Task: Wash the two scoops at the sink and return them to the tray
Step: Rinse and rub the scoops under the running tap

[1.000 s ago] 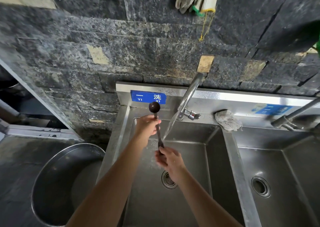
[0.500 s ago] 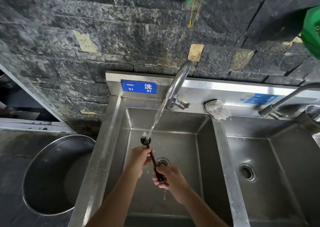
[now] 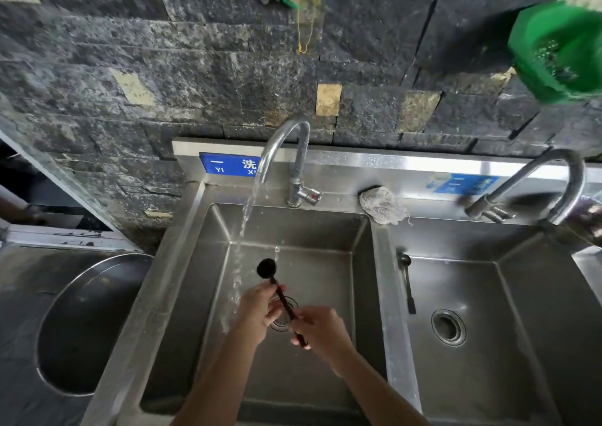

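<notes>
Dark long-handled scoop (image 3: 282, 298) sits over the left steel sink basin (image 3: 325, 230), left hand (image 3: 257, 311) pinching its neck and right hand (image 3: 321, 329) closed on its handle end, each grip tight, seemingly to rub it beside the tap's stream (image 3: 247, 210).

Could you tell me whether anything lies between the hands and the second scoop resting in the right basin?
Only the steel divider separates them. Both hands, left and right, hold the dark scoop; the second scoop lies uncovered.

Both forearms reach fwd; left hand (image 3: 257, 308) & right hand (image 3: 321, 328) close together, fingers curled in a grip, right slightly nearer
</notes>
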The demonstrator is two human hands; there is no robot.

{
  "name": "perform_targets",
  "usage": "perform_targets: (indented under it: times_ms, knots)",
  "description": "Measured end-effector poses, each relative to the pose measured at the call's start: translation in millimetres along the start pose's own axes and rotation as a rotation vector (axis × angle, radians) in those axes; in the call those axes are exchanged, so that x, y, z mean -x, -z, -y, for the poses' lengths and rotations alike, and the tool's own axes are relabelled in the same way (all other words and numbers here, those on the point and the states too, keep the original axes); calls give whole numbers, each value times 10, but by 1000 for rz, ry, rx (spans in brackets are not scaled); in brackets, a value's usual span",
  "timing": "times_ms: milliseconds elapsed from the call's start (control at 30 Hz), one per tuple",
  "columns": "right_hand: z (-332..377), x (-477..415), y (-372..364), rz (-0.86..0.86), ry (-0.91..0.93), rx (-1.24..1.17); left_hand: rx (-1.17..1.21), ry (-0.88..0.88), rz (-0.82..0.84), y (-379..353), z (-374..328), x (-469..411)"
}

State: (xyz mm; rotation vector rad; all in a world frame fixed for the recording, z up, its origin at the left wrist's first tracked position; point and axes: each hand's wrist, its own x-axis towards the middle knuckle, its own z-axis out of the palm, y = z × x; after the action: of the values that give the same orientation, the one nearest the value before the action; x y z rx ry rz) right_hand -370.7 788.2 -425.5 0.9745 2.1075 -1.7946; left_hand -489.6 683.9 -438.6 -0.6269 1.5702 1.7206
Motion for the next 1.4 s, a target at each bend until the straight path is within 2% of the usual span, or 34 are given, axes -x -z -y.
perform_targets:
  times_ms: [133,233,433,633,833,967,1033,1133,1400]
  knots:
    - [-169,47,439,-147,235,275,129,82,46,-513,155,24]
    - [-305,68,740,-263,343,422,182,129,106,-884,254,17]
    - [-531,71,1324,-386,450,468,152,114,192,-1531,449,5]
    - [-672,12,1819,-407,282,335,5,18,226,-2181,619,63]
    - [-877,-137,2381,-433,115,254,-295,-135,307,-2854,876,40]
    - [-1087,-435,2752,-449,55,127,-576,-306,274,-3213,1064,-146]
    - [-1167,-612,2905,-446,29,120,-636,-342,254,-3350,1163,-286]
    - [-1346,-977,3074,-451,-27,144,-639,-325,201,-3542,1354,-573]
    - [-1954,-1912,3024,-308,-120,310,-575,-85,-87,-3734,1981,-1417]
